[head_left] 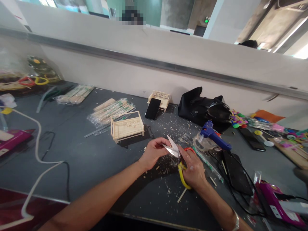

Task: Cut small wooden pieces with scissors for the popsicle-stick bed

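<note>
My right hand (194,170) is wrapped round a pair of scissors (175,150) with one red and one yellow handle loop. The scissors' blades stand apart and point at my left hand (155,153). Its fingertips are pinched together close to the blades; whatever is between them is too small to make out. Small pale wood chips lie scattered beneath both hands. Beyond my left hand sits a small wooden stick-built bed frame (127,126). A loose wooden stick (182,195) lies just below the yellow loop.
A black phone (153,108) leans against a small wooden bench (160,99). Bagged sticks (113,110) lie to the left. On the right are a blue glue gun (215,136), a black bag (202,107), a dark phone (237,173) and cables. A white cord (37,144) crosses the left side.
</note>
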A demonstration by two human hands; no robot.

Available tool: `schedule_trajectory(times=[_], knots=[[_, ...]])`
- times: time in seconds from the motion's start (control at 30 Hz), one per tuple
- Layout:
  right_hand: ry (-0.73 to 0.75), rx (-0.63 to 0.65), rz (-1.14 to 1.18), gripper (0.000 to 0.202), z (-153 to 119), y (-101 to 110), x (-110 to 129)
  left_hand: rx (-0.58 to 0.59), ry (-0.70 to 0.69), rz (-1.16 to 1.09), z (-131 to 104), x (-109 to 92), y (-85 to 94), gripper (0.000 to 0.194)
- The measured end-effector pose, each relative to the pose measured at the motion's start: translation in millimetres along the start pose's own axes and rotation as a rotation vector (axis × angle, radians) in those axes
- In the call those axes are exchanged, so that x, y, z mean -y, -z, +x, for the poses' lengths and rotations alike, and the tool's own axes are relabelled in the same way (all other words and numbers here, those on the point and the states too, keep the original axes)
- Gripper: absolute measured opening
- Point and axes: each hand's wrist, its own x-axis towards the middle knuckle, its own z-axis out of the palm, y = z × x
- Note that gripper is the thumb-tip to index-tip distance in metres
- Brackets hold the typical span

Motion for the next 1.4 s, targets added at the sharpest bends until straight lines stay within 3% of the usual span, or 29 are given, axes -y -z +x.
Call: schedule_trajectory(times=[0.57, 0.87, 1.2, 1.4], knots=[[0.021, -0.031, 0.054, 0.08, -2.5, -1.4, -1.1, 0.015, 0.038, 0.009, 1.5, 0.4, 3.5, 0.034], [-0.01, -0.001, -0.019, 0.07, -2.3, -2.3, -1.4, 0.04, 0.027, 0.006, 1.9, -0.5, 1.4, 0.027], [0.028, -0.039, -0.002, 0.074, -2.4, -0.8, 0.3, 0.058, 0.029, 0.01, 0.5, 1.6, 1.9, 0.022], [0.002, 0.011, -0.025, 0.076, -4.6, -2.9, 0.4, 0.053, 0.031, 0.005, 1.4, 3.4, 3.0, 0.026]])
